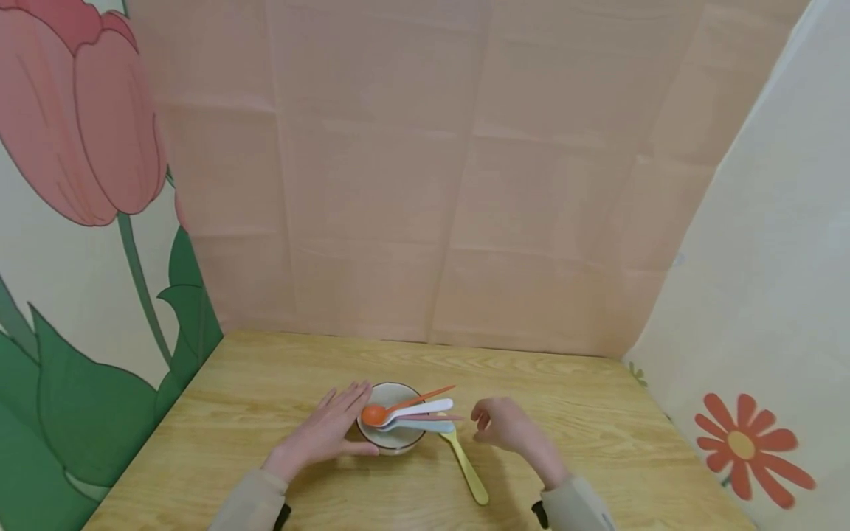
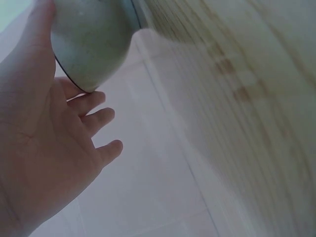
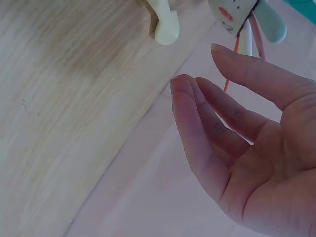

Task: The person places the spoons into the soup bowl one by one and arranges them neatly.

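My left hand [image 1: 325,428] rests against the left side of a bowl [image 1: 398,444] with a dark rim, fingers near the far rim and thumb along the near side. Its fingers look fairly straight; in the left wrist view fingertips sit at the bowl's rim [image 2: 74,81]. Inside the bowl lean an orange spoon [image 1: 374,415], a white spoon [image 1: 434,406], a pink-handled utensil [image 1: 451,418] and a light blue one [image 1: 432,426], handles pointing right. My right hand [image 1: 502,423] hovers right of these handles, fingers loosely bent, holding nothing. A yellow utensil [image 1: 468,472] lies between bowl and right hand, its upper end under the blue handle.
The bowl stands on a wood-grain table [image 1: 265,369]. A pinkish cloth [image 1: 425,184] hangs behind the table's far edge. Flower-printed panels stand at both sides, with a big tulip [image 1: 80,125] on the left and an orange flower [image 1: 740,446] on the right.
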### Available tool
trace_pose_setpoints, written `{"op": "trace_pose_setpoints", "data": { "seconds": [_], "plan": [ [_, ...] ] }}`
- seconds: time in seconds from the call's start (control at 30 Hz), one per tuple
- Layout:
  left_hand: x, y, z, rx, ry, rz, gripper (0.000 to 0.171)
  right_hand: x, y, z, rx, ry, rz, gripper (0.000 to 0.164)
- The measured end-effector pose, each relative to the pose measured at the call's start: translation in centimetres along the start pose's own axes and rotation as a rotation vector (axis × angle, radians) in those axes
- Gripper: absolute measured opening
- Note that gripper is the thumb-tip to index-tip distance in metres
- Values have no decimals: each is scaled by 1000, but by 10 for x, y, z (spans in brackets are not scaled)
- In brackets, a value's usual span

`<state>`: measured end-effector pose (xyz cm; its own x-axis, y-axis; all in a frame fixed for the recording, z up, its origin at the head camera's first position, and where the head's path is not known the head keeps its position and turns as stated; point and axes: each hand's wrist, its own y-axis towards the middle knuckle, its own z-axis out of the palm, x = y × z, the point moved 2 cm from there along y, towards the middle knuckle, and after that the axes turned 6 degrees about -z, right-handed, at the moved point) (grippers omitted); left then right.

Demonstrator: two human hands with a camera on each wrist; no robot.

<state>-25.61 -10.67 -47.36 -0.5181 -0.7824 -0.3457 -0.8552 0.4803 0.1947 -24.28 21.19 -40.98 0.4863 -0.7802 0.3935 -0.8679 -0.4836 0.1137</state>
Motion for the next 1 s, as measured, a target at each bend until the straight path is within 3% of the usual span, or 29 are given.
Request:
{"op": "trace_pose_setpoints", "data": {
  "seconds": [0.63,1.0],
  "plan": [
    [1,1,0,-18,-4,-3,105,-9,-16,34,47,137,51,32],
    [0,0,0,-16,1,2,105,-10,-18,44,24,141,64,34]
  ]
}}
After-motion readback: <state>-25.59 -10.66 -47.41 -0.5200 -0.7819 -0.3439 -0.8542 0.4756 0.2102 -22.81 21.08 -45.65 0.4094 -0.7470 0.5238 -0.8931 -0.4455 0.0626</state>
